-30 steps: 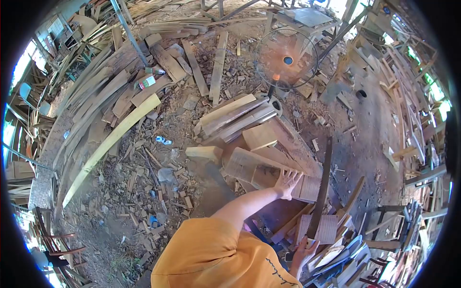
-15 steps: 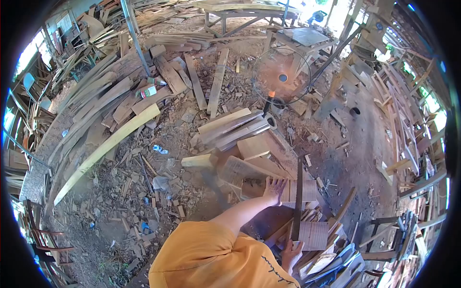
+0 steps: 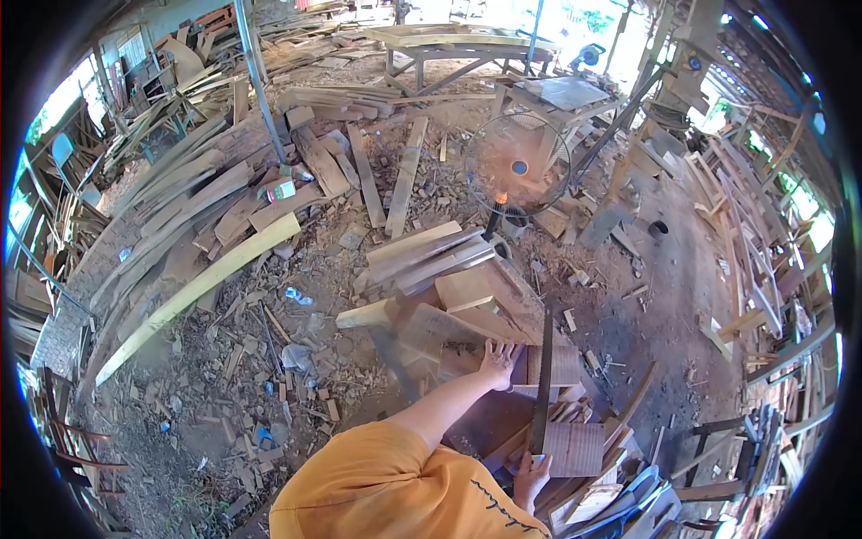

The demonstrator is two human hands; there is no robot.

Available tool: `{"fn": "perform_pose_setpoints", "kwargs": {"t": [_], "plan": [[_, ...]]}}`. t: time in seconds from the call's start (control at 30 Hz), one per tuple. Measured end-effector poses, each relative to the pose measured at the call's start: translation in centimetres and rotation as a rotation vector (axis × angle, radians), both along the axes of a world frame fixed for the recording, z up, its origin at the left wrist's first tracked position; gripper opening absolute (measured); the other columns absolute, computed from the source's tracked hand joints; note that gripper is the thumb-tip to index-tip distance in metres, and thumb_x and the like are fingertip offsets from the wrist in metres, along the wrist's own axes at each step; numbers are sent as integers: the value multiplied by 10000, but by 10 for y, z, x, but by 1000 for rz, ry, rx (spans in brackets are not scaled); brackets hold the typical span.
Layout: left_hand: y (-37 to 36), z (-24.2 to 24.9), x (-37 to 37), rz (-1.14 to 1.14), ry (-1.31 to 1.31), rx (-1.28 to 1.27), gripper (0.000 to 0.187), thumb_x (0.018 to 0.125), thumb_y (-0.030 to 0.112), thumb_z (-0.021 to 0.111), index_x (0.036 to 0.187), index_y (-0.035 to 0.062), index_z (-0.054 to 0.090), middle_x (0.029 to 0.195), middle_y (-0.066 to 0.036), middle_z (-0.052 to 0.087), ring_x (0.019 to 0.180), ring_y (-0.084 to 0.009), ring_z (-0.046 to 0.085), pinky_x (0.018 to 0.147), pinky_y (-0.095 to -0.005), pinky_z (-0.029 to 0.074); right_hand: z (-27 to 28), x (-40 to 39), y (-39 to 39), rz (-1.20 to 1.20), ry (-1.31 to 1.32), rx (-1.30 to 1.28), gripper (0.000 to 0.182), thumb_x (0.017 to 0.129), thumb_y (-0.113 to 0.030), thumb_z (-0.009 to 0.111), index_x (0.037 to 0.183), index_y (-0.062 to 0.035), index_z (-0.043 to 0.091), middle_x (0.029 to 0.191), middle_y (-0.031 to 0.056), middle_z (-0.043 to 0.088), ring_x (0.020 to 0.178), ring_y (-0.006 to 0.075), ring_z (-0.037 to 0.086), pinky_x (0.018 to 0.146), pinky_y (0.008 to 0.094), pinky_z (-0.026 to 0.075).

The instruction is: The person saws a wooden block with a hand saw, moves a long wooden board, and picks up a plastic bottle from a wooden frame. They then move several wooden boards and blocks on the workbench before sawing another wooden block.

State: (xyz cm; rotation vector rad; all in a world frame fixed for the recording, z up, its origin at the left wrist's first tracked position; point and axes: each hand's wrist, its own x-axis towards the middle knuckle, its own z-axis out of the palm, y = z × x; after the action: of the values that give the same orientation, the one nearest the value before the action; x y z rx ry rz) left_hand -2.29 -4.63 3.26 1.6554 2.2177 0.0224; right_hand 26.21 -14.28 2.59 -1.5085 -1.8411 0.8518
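Note:
Spread fingers of my left hand [image 3: 499, 363] press flat on a wooden board [image 3: 433, 331] near the lower centre. Just right of that hand, a long dark handsaw [image 3: 542, 386] points away from me, its blade across the striped end [image 3: 558, 366] of the wood. My right hand [image 3: 531, 476] is wrapped round the saw's near end, low in the view. Beside the lower part of the blade is a striped wood block [image 3: 576, 449]. The blade hides part of the wood under it.
A round wire fan [image 3: 519, 167] stands beyond the boards, near stacked planks [image 3: 431, 256]. A long pale plank [image 3: 197, 292] lies to the left among scraps. Wood offcuts and blue items [image 3: 642, 503] lie at the lower right. A wooden bench [image 3: 458, 40] stands far back.
The view has tilted and shifted a little, so the scene sits slightly lower and further left. My left hand stays on the wood and my right hand still holds the saw.

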Motion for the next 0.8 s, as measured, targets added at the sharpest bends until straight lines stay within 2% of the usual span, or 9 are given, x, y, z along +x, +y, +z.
{"fn": "perform_pose_setpoints", "kwargs": {"t": [0.13, 0.33, 0.4, 0.53, 0.6, 0.67, 0.73, 0.8], "plan": [[3, -1, -4, -31, 40, 18, 1298, 591, 426, 817, 1540, 96, -6, 1545, -171, 243, 1414, -360, 261, 1119, -596, 165, -1, -1, -1, 1, 34, -9, 294, 873, -211, 685, 945, 25, 525, 684, 236, 612, 623, 412, 641, 540, 448, 473], [7, 2, -13, -95, -3, -52, 1242, 629, 398, 787, 1538, 91, -2, 1547, -185, 231, 1414, -386, 253, 1115, -620, 183, 10, 1, -2, 34, 5, 82, 280, 861, -193, 685, 933, 20, 519, 675, 242, 602, 636, 443, 627, 534, 473, 465], [12, -1, -17, -173, 25, -103, 1300, 650, 483, 811, 1529, 77, -57, 1569, -194, 163, 1445, -415, 154, 1138, -627, 123, 7, 3, -3, 12, 16, 64, 286, 861, -200, 683, 922, 24, 517, 672, 237, 600, 642, 455, 621, 544, 486, 465], [8, 9, -20, -200, 7, -106, 1271, 660, 503, 794, 1530, 62, -20, 1570, -205, 159, 1446, -418, 148, 1142, -615, 123, 3, 3, -5, 1, -32, 64, 307, 867, -226, 680, 944, 30, 529, 695, 245, 610, 677, 456, 628, 567, 488, 471], [0, 28, -24, -208, -19, -78, 1205, 692, 566, 734, 1530, 44, 43, 1563, -218, 174, 1437, -419, 173, 1149, -596, 125, 13, -6, -9, 7, -24, 66, 308, 875, -232, 672, 964, 30, 537, 712, 252, 618, 701, 456, 632, 577, 489, 475], [6, 19, -32, -222, -33, -38, 1146, 707, 674, 653, 1523, 57, 139, 1544, -238, 218, 1416, -425, 231, 1148, -566, 163, 18, -12, -15, -21, -71, 117, 278, 889, -221, 657, 948, 22, 534, 723, 247, 626, 711, 459, 625, 581, 489, 476], [15, 7, -42, -115, -222, 26, 987, 773, 702, 561, 1492, 92, 268, 1456, -244, 392, 1369, -431, 329, 1129, -547, 221, 38, -22, -21, -25, -88, 25, 274, 887, -211, 665, 884, 5, 496, 722, 249, 620, 703, 464, 613, 575, 496, 465], [26, -17, -48, 127, -545, 231, 688, 855, 600, 553, 1275, 56, 552, 1293, -245, 547, 1225, -441, 489, 1077, -567, 280, 43, -35, -30, -82, -80, -2, 282, 886, -213, 668, 867, -2, 481, 721, 251, 615, 702, 463, 610, 574, 499, 461]]}}
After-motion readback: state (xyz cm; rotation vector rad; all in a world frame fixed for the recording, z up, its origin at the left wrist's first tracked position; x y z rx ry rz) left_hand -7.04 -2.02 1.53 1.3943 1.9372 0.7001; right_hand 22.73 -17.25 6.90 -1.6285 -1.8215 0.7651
